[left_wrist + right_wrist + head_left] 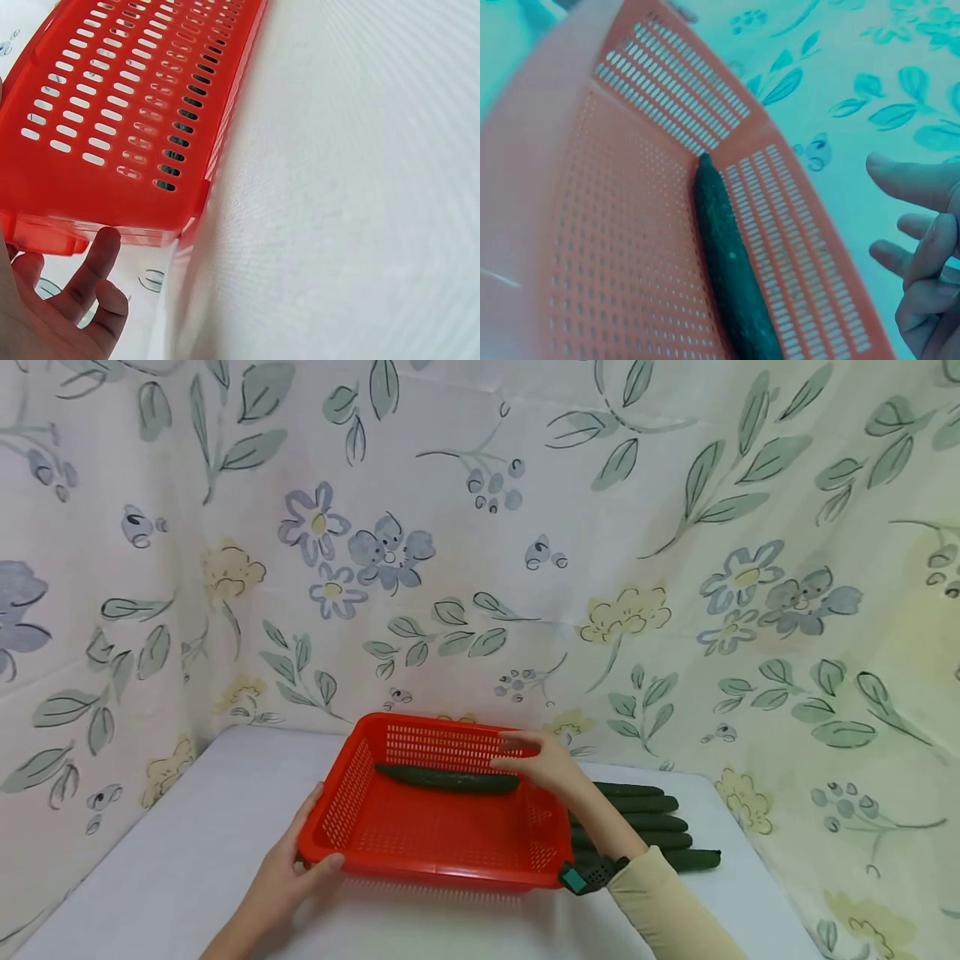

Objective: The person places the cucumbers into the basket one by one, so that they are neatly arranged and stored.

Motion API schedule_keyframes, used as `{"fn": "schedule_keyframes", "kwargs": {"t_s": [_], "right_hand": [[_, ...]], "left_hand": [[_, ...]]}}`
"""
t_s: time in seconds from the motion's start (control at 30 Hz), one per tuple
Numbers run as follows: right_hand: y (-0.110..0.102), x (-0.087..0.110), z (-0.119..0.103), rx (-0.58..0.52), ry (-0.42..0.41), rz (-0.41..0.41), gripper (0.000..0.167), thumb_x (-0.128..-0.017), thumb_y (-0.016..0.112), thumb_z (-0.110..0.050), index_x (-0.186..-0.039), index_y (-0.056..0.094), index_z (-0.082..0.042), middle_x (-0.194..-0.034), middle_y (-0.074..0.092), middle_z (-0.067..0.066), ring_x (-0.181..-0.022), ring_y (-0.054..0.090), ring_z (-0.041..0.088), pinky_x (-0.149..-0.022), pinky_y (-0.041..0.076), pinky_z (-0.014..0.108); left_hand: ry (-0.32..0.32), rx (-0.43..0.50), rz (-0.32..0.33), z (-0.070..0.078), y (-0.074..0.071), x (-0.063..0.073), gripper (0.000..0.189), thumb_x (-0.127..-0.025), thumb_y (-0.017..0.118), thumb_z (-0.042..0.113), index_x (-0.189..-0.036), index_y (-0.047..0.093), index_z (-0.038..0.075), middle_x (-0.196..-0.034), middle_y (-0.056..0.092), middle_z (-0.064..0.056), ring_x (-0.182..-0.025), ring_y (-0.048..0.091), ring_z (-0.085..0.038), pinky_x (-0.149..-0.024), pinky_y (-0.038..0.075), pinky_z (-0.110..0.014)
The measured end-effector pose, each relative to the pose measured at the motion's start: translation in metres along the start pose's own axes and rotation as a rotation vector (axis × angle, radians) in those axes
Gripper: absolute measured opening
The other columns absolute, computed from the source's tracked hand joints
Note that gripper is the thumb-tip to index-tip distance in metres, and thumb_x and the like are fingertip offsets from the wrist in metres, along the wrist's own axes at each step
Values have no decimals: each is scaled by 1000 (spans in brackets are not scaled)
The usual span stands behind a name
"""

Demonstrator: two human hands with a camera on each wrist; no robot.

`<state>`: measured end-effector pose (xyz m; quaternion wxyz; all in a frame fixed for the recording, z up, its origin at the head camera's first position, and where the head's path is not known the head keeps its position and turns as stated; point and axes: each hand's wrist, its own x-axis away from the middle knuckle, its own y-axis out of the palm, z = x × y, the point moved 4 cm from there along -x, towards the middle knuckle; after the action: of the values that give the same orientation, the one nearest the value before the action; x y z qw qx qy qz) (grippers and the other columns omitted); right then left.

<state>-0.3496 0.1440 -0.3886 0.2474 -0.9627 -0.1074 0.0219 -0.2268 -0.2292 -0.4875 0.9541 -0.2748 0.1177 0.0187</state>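
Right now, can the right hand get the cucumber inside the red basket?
Probably yes: the right hand looks empty and is near the right end of the cucumber. The red basket has no lid, so nothing seems in the way.

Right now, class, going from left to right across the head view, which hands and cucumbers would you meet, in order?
Left hand → single cucumber inside the red basket → right hand → group of cucumbers outside the basket.
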Motion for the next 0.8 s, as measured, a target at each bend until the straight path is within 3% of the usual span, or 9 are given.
{"fn": "schedule_keyframes", "kwargs": {"t_s": [0.07, 0.17, 0.3, 0.4, 0.5, 0.63, 0.8], "right_hand": [[-7, 12, 10, -26, 32, 4, 61, -88, 87, -40, -143, 69, -20, -142, 66, 7, -127, 57, 33, -89, 56, 50], [-19, 29, 25, -38, 54, 22, 60, -88, 86, -42, -143, 69, -24, -144, 65, 7, -132, 53, 36, -86, 58, 46], [-35, 51, 45, -43, 44, 49, 60, -92, 83, -38, -146, 66, -22, -140, 69, 9, -89, 62, 33, -65, 54, 32], [-50, 67, 60, -55, 48, 85, 62, -93, 83, -36, -149, 63, -21, -139, 69, 10, -58, 46, 24, -52, 44, 28], [-66, 81, 74, -54, 59, 132, 64, -92, 84, -37, -150, 62, -22, -142, 68, 11, -53, 42, 13, -50, 42, 26], [-83, 99, 93, -14, 66, 194, 65, -91, 85, -38, -150, 61, -22, -144, 66, 12, -49, 38, 11, -49, 41, 26], [-96, 118, 122, 22, 79, 235, 68, -92, 84, -38, -152, 59, -17, -146, 64, 15, -45, 33, 10, -47, 40, 28]], "left_hand": [[8, -5, -5, 0, 1, 2, 99, -96, 77, 30, -172, 14, 27, -173, 31, -14, -131, 56, -33, -85, 56, -23], [-1, 1, -15, 0, 2, 3, 99, -97, 77, 30, -172, 13, 28, -173, 31, -14, -130, 56, -33, -83, 56, -24], [1, -6, -17, 0, 2, 3, 99, -97, 76, 30, -172, 13, 30, -173, 31, -14, -133, 55, -35, -87, 55, -24], [12, -5, -16, 2, 2, 0, 98, -97, 75, 30, -172, 12, 34, -173, 31, -13, -136, 55, -37, -89, 53, -23], [32, -3, -7, 3, 1, -4, 98, -97, 75, 29, -172, 12, 34, -173, 32, -12, -135, 56, -36, -91, 53, -26], [57, -34, 8, 3, 0, -6, 98, -96, 76, 27, -172, 14, 29, -172, 32, -13, -135, 56, -35, -96, 53, -32], [33, -45, 2, 0, 0, -2, 99, -97, 75, 27, -173, 12, 27, -172, 32, -14, -135, 54, -35, -96, 53, -33]]}}
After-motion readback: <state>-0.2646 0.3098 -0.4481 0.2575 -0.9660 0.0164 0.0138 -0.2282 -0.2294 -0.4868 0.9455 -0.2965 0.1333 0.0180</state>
